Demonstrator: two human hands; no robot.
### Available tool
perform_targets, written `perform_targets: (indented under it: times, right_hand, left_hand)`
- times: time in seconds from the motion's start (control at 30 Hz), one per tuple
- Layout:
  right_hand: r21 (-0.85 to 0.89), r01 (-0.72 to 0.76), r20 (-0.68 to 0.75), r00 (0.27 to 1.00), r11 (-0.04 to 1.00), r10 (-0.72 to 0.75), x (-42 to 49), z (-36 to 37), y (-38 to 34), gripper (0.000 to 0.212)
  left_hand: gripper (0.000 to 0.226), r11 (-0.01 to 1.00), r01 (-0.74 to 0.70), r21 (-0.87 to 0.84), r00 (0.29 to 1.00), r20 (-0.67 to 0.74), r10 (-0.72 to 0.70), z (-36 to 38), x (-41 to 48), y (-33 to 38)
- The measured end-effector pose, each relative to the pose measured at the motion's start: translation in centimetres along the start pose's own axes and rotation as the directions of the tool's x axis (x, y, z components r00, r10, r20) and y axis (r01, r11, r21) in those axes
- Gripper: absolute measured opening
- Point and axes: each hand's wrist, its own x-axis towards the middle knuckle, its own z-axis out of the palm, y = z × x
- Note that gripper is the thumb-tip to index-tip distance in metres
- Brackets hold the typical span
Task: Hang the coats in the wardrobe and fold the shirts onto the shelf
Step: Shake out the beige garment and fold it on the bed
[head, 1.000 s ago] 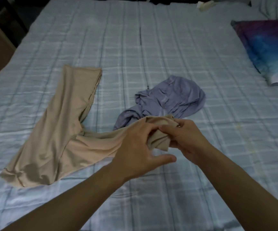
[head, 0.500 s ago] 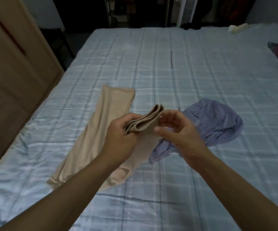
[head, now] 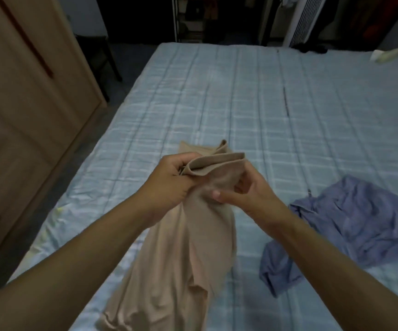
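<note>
Work seems only at its start: left hand (head: 169, 185) and right hand (head: 252, 195) both grip the bunched top of the soft beige shirt (head: 188, 247) hanging down to the pale blue checked bed (head: 217, 91), the crumpled lilac-blue shirt (head: 360, 223) lying unfolded nearby.

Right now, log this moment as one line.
left hand: grips beige garment | right hand: holds beige garment | blue shirt: crumpled on bed

Beige shirt (head: 188, 235), blue-violet shirt (head: 350, 223), pale blue checked bedcover (head: 252, 91), seemingly light brown wardrobe (head: 26, 115).
</note>
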Motion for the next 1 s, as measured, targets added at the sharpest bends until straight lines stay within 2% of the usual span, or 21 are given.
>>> perform_targets:
  times: [0.07, 0.13, 0.23, 0.33, 0.4, 0.47, 0.53, 0.6, 0.67, 0.73, 0.83, 0.93, 1.0]
  right_hand:
    - [0.051, -0.044, 0.051, 0.998, 0.998, 0.041, 2.3, 0.4, -0.3, 0.048]
    - [0.017, -0.055, 0.031, 0.998, 0.998, 0.054, 4.3, 0.5, -0.3, 0.037]
    - [0.047, -0.049, 0.02, 0.999, 0.998, 0.048, 6.8, 0.4, 0.3, 0.042]
    - [0.084, -0.081, 0.046, 0.996, 0.993, 0.077, 9.4, 0.0, 1.3, 0.057]
    - [0.138, -0.089, 0.089, 0.993, 0.986, 0.077, 10.9, -0.4, 2.3, 0.059]
    - [0.17, -0.114, 0.096, 0.99, 0.979, 0.099, 12.3, -1.1, 3.2, 0.059]
    - [0.146, -0.137, 0.045, 0.99, 0.98, 0.132, 13.8, -2.0, 3.7, 0.051]
    - [0.083, -0.127, -0.064, 0.989, 0.988, 0.133, 15.4, -3.1, 4.2, 0.038]
    - [-0.038, -0.121, -0.183, 0.977, 0.992, 0.113, 17.2, -4.1, 4.7, 0.027]
    - [-0.183, -0.141, -0.274, 0.958, 0.973, 0.087, 19.1, -4.8, 5.7, 0.02]
    - [-0.413, -0.212, -0.386, 0.922, 0.886, 0.041, 22.0, -5.6, 8.2, 0.029]
    - [-0.474, -0.343, -0.473, 0.876, 0.811, 0.094, 23.8, -6.6, 11.3, 0.03]
    - [-0.499, -0.392, -0.519, 0.85, 0.773, 0.096, 24.2, -7.1, 12.9, 0.025]
  left_hand:
    - [0.007, 1.0, 0.02, 0.016, 0.999, 0.046, -0.02, -1.6, 2.2, 0.4]
    - [0.007, 0.998, 0.014, 0.062, 1.0, 0.004, -0.014, -3.0, 4.7, 0.5]
    - [0.013, 0.995, 0.06, 0.079, 0.998, -0.024, -0.058, -4.4, 8.0, 0.3]
    - [0.027, 0.981, 0.194, -0.032, 0.973, 0.134, -0.188, -5.2, 10.9, 0.1]
    - [0.027, 0.967, 0.248, -0.061, 0.944, 0.24, -0.227, -5.6, 12.6, -0.2]
    - [0.028, 0.965, 0.258, -0.048, 0.933, 0.27, -0.236, -6.2, 14.3, -0.7]
    - [0.028, 0.97, 0.24, 0.025, 0.951, 0.197, -0.24, -7.2, 16.2, -1.5]
    - [0.02, 0.959, 0.218, 0.183, 0.974, 0.03, -0.227, -8.3, 18.1, -3.0]
    - [0.006, 0.934, 0.218, 0.282, 0.975, -0.095, -0.199, -9.2, 20.2, -5.0]
    - [0.006, 0.916, 0.23, 0.328, 0.969, -0.169, -0.182, -9.8, 22.3, -7.3]
    - [0.007, 0.896, 0.273, 0.35, 0.944, -0.278, -0.179, -10.0, 25.4, -11.0]
    - [0.02, 0.819, 0.379, 0.43, 0.887, -0.422, -0.189, -9.7, 27.2, -15.0]
    - [0.041, 0.73, 0.397, 0.556, 0.894, -0.415, -0.17, -9.7, 27.2, -17.2]
